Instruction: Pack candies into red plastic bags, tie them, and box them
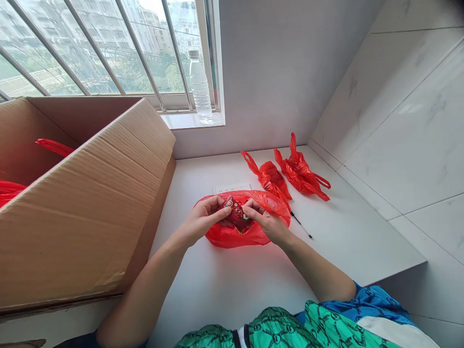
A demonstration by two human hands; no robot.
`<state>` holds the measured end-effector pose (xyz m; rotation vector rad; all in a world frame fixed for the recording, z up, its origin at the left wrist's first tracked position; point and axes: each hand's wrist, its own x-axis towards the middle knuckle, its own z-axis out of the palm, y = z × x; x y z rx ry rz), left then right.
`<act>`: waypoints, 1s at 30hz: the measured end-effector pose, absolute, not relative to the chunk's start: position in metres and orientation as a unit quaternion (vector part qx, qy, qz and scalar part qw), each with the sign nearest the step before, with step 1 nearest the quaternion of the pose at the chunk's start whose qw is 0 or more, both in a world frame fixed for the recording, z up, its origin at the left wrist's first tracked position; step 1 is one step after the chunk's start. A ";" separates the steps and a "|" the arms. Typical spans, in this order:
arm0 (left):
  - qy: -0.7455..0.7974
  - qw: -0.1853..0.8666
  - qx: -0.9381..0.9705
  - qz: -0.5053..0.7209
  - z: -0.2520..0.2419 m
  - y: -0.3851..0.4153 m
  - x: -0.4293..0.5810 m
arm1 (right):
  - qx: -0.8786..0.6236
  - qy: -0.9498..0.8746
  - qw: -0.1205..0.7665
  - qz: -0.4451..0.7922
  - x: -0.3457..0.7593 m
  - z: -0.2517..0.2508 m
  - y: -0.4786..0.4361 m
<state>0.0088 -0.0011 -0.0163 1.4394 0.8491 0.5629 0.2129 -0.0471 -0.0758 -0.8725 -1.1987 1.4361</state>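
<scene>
A dark red packet with gold and pale printed patterns sits between my two hands, over an opened red plastic bag. My left hand pinches its left end, thumb on top. At its right end, the thumb and fingers of my right hand are closed on the edge. The packet's underside is hidden, and so is most of what the bag contains. The bag spreads on the white tabletop around and beneath both hands.
Two knotted red plastic bags lie behind on the right. A thin black-and-white pen and a white card are near the open bag. A large cardboard box with red bags inside stands left. A water bottle is on the windowsill.
</scene>
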 end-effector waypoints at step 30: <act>0.375 0.761 0.401 0.347 -0.031 -0.006 0.025 | -0.405 -0.527 0.562 0.493 0.215 -0.076 -0.049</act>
